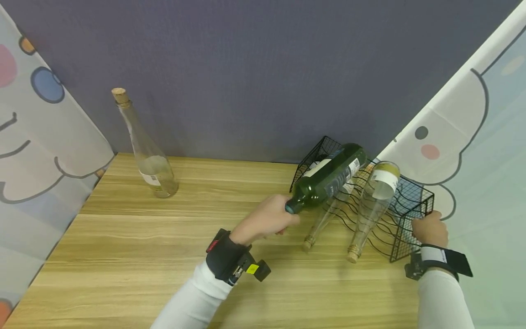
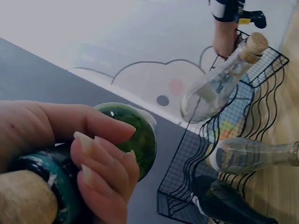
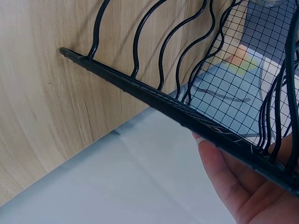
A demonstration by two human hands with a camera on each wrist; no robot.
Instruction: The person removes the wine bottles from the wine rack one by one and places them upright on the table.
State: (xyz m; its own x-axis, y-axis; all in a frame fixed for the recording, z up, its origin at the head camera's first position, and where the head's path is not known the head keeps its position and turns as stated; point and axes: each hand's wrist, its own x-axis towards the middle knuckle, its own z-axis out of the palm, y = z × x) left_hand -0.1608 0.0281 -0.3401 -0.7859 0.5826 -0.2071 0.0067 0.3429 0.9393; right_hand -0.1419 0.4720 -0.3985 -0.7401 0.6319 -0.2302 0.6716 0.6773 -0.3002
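Observation:
My left hand grips a corked dark green bottle by its neck, the base pointing up and away over a black wire rack. In the left wrist view its cork and curled fingers are close to the camera. At the rack's right end my right hand holds the frame; in the right wrist view part of that hand is behind the bar. Two corked clear bottles, one with a white label, the other beside it, lie across the rack. The left wrist view also shows a dark bottle lying there.
A corked clear bottle stands upright on the wooden table at the back left. A grey panel rises along the back edge, and patterned white sheets hang at both sides.

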